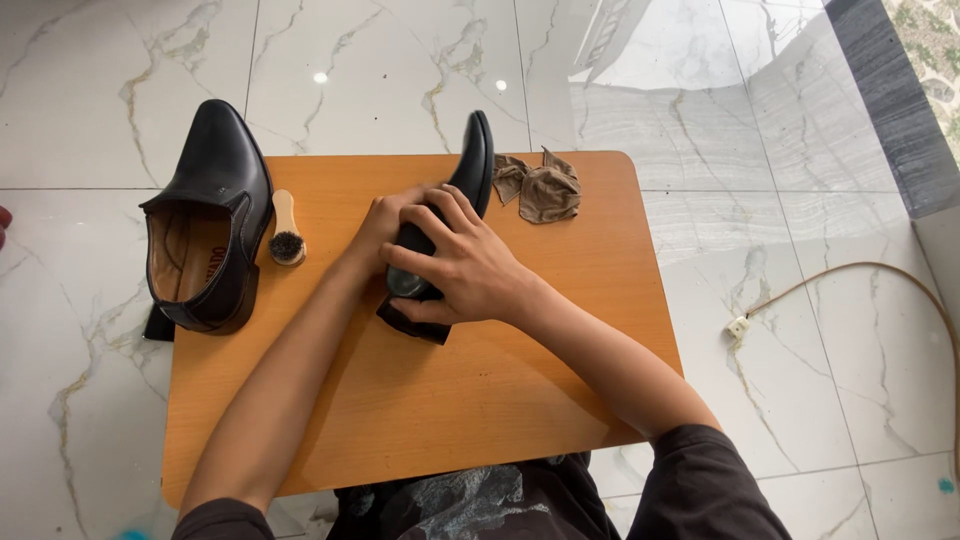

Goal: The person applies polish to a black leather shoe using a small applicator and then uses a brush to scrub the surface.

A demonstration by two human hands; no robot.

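Both hands, left hand and right hand, closed around a black dress shoe lying sideways on the orange table.

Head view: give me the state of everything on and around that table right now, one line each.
Right hand: clasped over the held shoe's heel end.
Left hand: against the same shoe, partly hidden.
Held shoe: tipped on its side on the table.
Second shoe: upright, opening showing, overhanging the table's left edge.
Brush: lying flat beside the second shoe, untouched.
Brown cloth: crumpled by the held shoe's toe.
Cord: loose on the floor.
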